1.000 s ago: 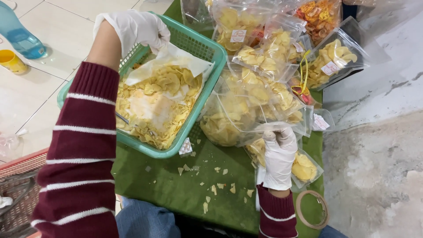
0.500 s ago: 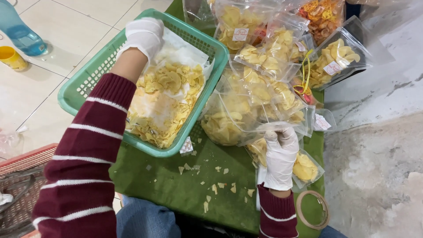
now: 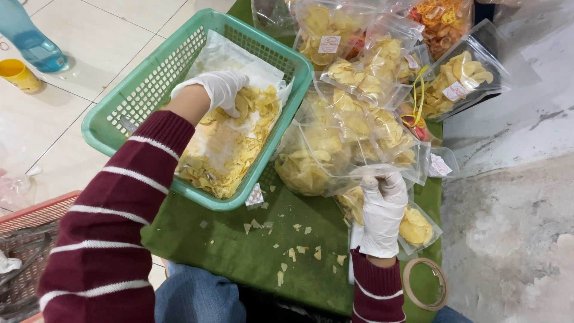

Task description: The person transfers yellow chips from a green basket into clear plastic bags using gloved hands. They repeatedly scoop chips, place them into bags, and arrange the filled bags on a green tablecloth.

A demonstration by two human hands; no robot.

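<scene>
A green plastic basket lined with white paper holds a heap of yellow chips. My left hand, in a white glove, reaches into the basket and rests on the chips, fingers curled over them. My right hand, also gloved, grips the mouth of a clear plastic bag partly filled with chips, held open on the green cloth.
Several sealed clear bags of chips lie piled behind. A roll of tape sits at the cloth's right edge. Chip crumbs are scattered on the cloth. A blue bottle and yellow cup stand on the tiled floor; a red basket at left.
My left hand came down from above the basket's far rim onto the chips in the basket. My right hand kept its hold on the bag.
</scene>
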